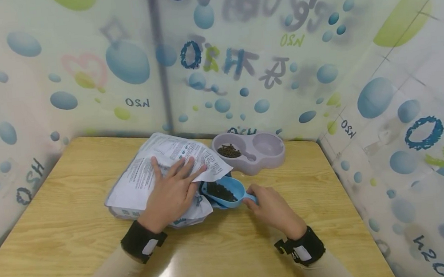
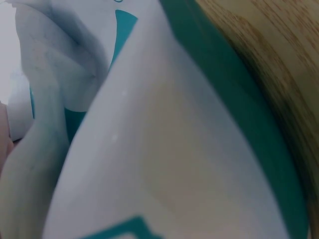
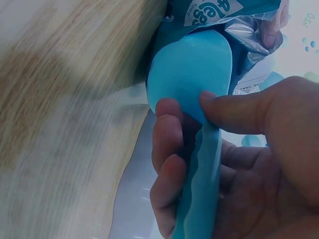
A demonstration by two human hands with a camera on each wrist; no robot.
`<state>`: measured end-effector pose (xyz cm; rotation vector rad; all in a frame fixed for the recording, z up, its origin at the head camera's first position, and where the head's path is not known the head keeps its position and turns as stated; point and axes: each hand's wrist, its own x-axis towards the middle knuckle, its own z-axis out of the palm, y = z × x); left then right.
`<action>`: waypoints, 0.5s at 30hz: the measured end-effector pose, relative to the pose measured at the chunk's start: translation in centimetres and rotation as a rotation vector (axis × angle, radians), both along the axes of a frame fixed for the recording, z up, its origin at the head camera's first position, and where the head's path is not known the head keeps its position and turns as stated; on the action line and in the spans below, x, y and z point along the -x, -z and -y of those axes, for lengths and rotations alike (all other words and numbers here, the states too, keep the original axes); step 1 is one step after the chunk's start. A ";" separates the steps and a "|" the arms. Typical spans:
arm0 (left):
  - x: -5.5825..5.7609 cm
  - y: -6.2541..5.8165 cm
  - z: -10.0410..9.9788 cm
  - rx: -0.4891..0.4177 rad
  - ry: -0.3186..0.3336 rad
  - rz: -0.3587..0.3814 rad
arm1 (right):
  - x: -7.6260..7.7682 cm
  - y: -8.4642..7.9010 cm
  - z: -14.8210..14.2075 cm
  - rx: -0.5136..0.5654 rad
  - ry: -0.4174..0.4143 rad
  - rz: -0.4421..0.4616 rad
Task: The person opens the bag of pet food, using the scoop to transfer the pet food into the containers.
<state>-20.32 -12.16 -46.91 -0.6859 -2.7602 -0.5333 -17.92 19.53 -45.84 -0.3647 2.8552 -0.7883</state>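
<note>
A large bag of pet food (image 1: 139, 175), white and printed with teal parts, lies on the table with its mouth toward the right. My left hand (image 1: 169, 197) rests on it with fingers straight and spread, near the mouth. In the right wrist view, fingertips touch the silver lining (image 3: 249, 32). My right hand (image 1: 270, 207) grips the handle of a blue scoop (image 1: 237, 186) with curled fingers, the thumb on top. Dark brown kibble (image 1: 221, 191) lies in the scoop, whose front end is at the bag's mouth. Folded bag material fills most of the left wrist view.
Behind the bag, by the back wall, stands a grey double pet bowl (image 1: 248, 165). Its left hollow holds some kibble (image 1: 229, 150). Walls with a bubble print (image 1: 215, 68) close in the wooden table (image 1: 305, 170) at the back and sides.
</note>
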 end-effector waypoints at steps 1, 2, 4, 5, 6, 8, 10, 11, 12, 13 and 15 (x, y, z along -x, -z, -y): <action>0.0 0.0 0.0 0.001 -0.001 -0.001 | 0.0 0.0 0.0 0.004 -0.002 -0.002; 0.0 0.0 0.0 0.002 -0.002 -0.002 | 0.0 0.1 0.0 0.008 -0.004 -0.005; 0.0 -0.1 0.0 0.004 -0.003 -0.006 | 0.0 0.1 0.0 0.020 -0.009 -0.005; 0.0 -0.1 0.0 0.004 -0.004 -0.007 | 0.0 0.1 0.0 0.026 -0.011 -0.005; 0.0 -0.1 0.0 0.006 -0.005 -0.010 | 0.0 0.1 0.0 0.033 -0.012 -0.003; 0.0 -0.1 0.0 0.007 -0.006 -0.014 | 0.0 0.2 -0.1 0.046 -0.016 0.003; 0.0 0.0 0.0 0.009 -0.005 -0.021 | 0.0 0.3 -0.1 0.052 -0.018 0.012; 0.0 0.0 0.0 0.008 -0.005 -0.024 | 0.0 0.3 -0.1 0.049 -0.020 0.012; -0.1 0.0 -0.1 0.011 -0.005 -0.028 | -0.1 0.4 -0.2 0.045 -0.022 0.014; -0.1 -0.1 -0.1 0.010 -0.004 -0.029 | 0.0 0.5 -0.2 0.043 -0.026 0.011; -0.2 -0.1 -0.1 0.010 -0.005 -0.027 | 0.0 0.5 -0.3 0.036 -0.026 0.014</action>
